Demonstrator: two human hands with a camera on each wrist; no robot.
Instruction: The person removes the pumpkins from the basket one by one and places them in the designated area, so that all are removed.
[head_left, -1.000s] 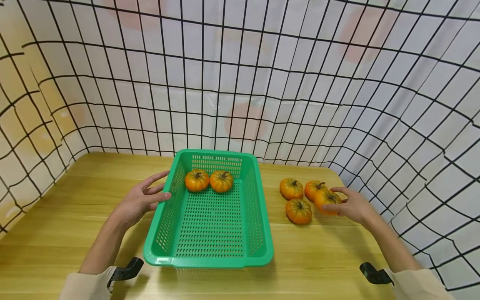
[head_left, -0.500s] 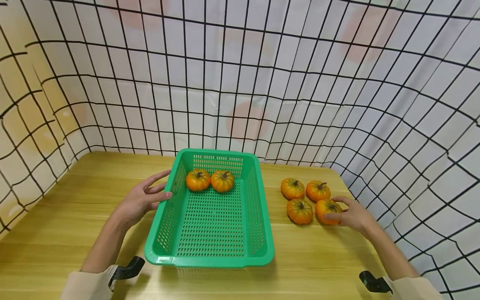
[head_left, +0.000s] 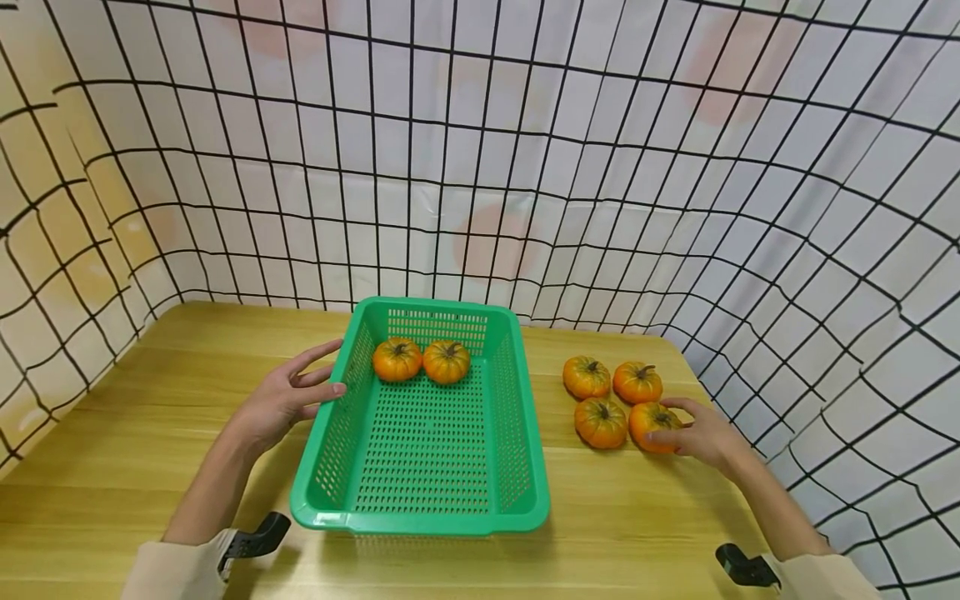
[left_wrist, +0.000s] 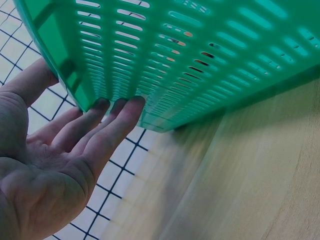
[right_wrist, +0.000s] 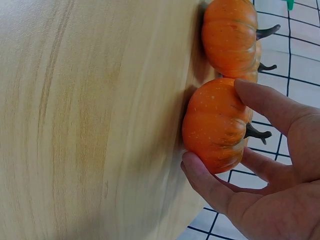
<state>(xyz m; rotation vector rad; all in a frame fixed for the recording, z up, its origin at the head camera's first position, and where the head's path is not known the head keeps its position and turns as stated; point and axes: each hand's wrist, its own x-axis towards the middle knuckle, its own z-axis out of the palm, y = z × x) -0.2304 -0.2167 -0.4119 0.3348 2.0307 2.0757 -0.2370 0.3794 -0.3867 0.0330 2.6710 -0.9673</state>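
My left hand (head_left: 277, 400) grips the left rim of a green plastic basket (head_left: 420, 523); the thumb lies over the rim, and the left wrist view shows fingertips against the slotted outer wall (left_wrist: 240, 55). At the right, my right hand (head_left: 705, 429) holds a small orange pumpkin (head_left: 649, 423) by its sides, thumb and fingers spread around it. Seen from the right wrist, this pumpkin (right_wrist: 212, 122) sits low at the wooden tabletop, its dark stem pointing away from the wood. Three more pumpkins stand close by: back left (head_left: 586, 377), back right (head_left: 637, 382) and front left (head_left: 601, 422).
Inside the basket, two pumpkins, one left (head_left: 397, 360) and one right (head_left: 446, 362), sit side by side at the far end. A black wire grid (head_left: 442, 179) with patterned white sheeting behind it encloses the wooden table (head_left: 637, 517) at the back and sides.
My right hand has brought its pumpkin down and nearer to me, away from the back right pumpkin and beside the front left one. The left hand stays on the basket.
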